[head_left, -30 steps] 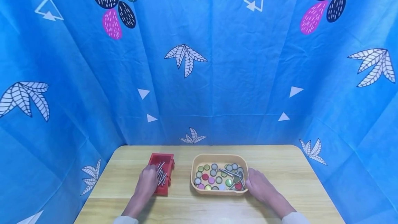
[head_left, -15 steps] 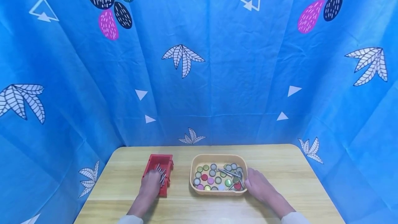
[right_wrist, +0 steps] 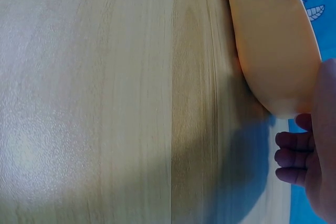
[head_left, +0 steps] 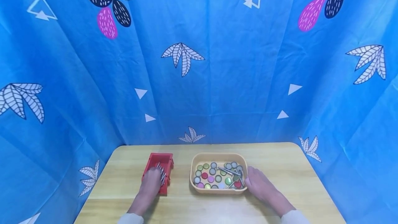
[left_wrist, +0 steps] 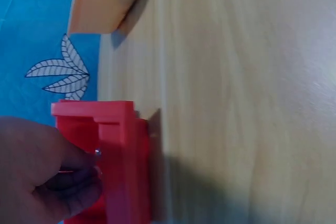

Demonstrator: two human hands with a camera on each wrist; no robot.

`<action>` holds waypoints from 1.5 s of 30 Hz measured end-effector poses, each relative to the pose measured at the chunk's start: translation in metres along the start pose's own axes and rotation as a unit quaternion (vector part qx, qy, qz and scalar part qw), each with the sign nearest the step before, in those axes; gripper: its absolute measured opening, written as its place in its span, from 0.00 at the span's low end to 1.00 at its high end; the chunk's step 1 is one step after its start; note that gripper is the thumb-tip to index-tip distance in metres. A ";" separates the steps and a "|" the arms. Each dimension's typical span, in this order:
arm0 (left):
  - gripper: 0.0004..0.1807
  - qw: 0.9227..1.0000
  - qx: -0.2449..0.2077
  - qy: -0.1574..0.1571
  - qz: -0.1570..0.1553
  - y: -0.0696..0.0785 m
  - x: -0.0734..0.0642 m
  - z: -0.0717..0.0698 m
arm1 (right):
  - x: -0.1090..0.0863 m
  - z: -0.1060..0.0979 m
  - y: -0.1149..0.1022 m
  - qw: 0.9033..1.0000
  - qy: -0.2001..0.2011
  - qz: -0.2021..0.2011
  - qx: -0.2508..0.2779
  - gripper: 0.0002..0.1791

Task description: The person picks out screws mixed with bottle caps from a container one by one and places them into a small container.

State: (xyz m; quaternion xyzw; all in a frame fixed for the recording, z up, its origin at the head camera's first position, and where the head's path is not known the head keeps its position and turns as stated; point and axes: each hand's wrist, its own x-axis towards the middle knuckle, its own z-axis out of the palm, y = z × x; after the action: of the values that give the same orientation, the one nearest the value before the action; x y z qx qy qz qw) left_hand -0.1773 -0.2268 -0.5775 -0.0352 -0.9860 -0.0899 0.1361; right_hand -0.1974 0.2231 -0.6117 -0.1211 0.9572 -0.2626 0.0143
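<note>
"Room at the left?"
"Desk (head_left: 113,179) shows left of the red bin (head_left: 161,157), and a strip of it separates the bin from the beige tray (head_left: 217,191)."
"And the left hand (head_left: 151,180)?"
"In the bin, beside metal screws (head_left: 162,175). The left wrist view shows curled fingers near the wall; whether that grip holds a screw, I can't tell."
"The tray?"
"Round caps (head_left: 210,179) and more screws (head_left: 228,171) inside; the right hand (head_left: 260,184) pinches its right end. Only the right wrist view shows the lower fingers, off the tray."
</note>
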 end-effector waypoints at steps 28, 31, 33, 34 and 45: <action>0.13 0.984 -0.150 0.027 0.093 0.117 0.030 0.000 | 0.001 -0.001 -0.003 1.000 -0.001 0.011 -0.010 0.16; 0.12 0.981 -0.155 0.005 0.117 0.133 0.031 0.007 | 0.000 -0.001 -0.002 1.000 0.001 0.009 -0.013 0.17; 0.10 0.977 -0.167 -0.011 0.132 0.144 0.031 0.012 | 0.000 -0.001 -0.002 1.000 0.003 0.008 -0.014 0.17; 0.09 0.975 -0.173 -0.018 0.138 0.149 0.031 0.014 | 0.000 -0.001 -0.002 1.000 0.004 0.006 -0.014 0.17; 0.07 0.957 -0.177 -0.112 0.201 0.190 0.039 0.035 | 0.000 -0.002 -0.002 1.000 0.008 -0.001 -0.002 0.16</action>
State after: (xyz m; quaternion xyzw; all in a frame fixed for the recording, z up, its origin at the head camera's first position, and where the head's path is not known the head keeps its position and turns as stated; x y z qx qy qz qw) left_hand -0.2065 -0.0317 -0.5683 -0.2661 -0.9357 -0.2294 0.0319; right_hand -0.1967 0.2222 -0.6087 -0.1202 0.9576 -0.2616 0.0056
